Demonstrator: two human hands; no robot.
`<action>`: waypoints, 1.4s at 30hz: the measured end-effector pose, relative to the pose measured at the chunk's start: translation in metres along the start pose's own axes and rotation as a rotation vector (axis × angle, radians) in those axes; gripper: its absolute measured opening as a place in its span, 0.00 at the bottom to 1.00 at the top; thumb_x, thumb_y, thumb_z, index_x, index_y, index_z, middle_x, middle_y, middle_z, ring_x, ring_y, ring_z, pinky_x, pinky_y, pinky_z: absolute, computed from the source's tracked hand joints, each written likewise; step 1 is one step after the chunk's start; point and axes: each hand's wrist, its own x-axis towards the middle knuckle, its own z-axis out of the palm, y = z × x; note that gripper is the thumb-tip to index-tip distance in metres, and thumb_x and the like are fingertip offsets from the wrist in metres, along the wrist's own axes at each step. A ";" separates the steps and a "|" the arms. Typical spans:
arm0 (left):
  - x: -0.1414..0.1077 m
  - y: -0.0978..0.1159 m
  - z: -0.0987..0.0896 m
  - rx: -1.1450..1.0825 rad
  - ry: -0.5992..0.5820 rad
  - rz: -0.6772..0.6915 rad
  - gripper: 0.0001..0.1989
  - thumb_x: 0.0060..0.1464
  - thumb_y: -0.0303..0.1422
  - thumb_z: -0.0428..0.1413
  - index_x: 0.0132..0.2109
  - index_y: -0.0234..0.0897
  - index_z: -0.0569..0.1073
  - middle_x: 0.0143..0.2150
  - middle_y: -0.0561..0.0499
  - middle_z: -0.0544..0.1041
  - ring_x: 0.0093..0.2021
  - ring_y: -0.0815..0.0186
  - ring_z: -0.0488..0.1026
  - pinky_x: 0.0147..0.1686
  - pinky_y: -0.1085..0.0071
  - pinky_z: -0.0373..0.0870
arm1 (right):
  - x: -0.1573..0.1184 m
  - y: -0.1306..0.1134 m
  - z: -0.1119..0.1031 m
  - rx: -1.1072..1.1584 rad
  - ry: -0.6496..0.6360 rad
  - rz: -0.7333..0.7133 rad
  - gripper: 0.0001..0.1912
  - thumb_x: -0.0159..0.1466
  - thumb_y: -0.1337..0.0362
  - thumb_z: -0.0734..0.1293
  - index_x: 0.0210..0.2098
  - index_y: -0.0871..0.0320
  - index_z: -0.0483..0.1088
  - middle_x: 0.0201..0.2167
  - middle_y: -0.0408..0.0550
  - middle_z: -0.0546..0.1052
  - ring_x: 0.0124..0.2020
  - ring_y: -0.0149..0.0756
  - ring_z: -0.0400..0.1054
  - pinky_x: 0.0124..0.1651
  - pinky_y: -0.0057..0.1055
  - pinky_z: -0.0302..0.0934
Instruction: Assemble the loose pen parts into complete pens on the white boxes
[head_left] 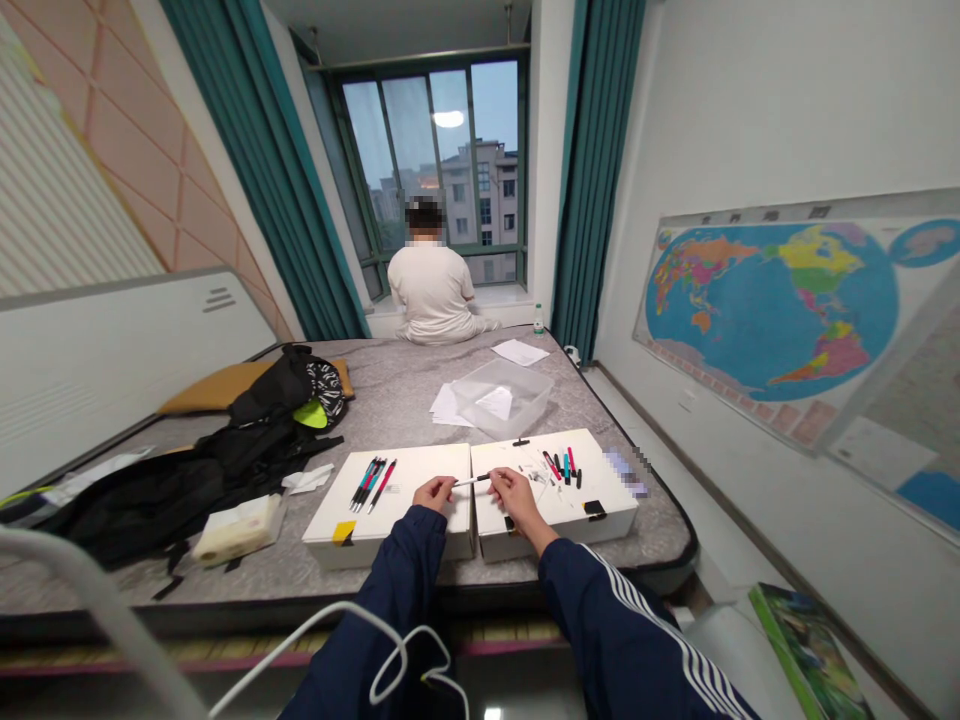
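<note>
Pinching a black-and-white pen (pixel 471 481), fingertips clamped on it from both sides: left hand (pixel 433 492) at one end, right hand (pixel 517 497) at the other. Holding it over the gap between a left white box (pixel 424 468) and a right white box (pixel 607 490), with loose pens (pixel 373 484) and more pens (pixel 564 465) lying on top.

And the pen (pixel 471 481) vanishes into the right hand's fingers (pixel 496 478), its end lost from view! Over on the white box (pixel 499 462), those dark scraps (pixel 538 480) are too small to call. Beside it, a pixelated blur (pixel 622 470) gives nothing away, the seated person's head (pixel 425 225) is blurred too, and a green book (pixel 810 650) runs off the bottom edge!
</note>
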 end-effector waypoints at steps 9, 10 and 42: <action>0.005 -0.007 -0.003 -0.102 0.076 0.009 0.21 0.38 0.47 0.63 0.32 0.33 0.77 0.21 0.50 0.75 0.20 0.70 0.67 0.22 0.74 0.62 | 0.001 0.011 0.001 -0.321 0.008 -0.100 0.25 0.63 0.48 0.59 0.20 0.59 0.67 0.14 0.42 0.67 0.16 0.27 0.60 0.22 0.23 0.54; 0.005 -0.007 -0.004 -0.109 0.075 0.008 0.21 0.38 0.47 0.63 0.32 0.33 0.77 0.21 0.50 0.75 0.20 0.70 0.67 0.22 0.74 0.63 | 0.000 0.011 0.002 -0.351 0.005 -0.103 0.25 0.64 0.48 0.59 0.19 0.59 0.67 0.13 0.42 0.67 0.16 0.27 0.60 0.23 0.23 0.54; -0.002 -0.004 0.000 -0.058 0.101 -0.003 0.23 0.38 0.51 0.60 0.30 0.34 0.72 0.16 0.55 0.69 0.18 0.70 0.64 0.22 0.74 0.58 | 0.001 0.014 0.005 -0.325 -0.041 -0.131 0.15 0.61 0.53 0.63 0.30 0.59 0.71 0.21 0.45 0.74 0.24 0.32 0.69 0.28 0.25 0.59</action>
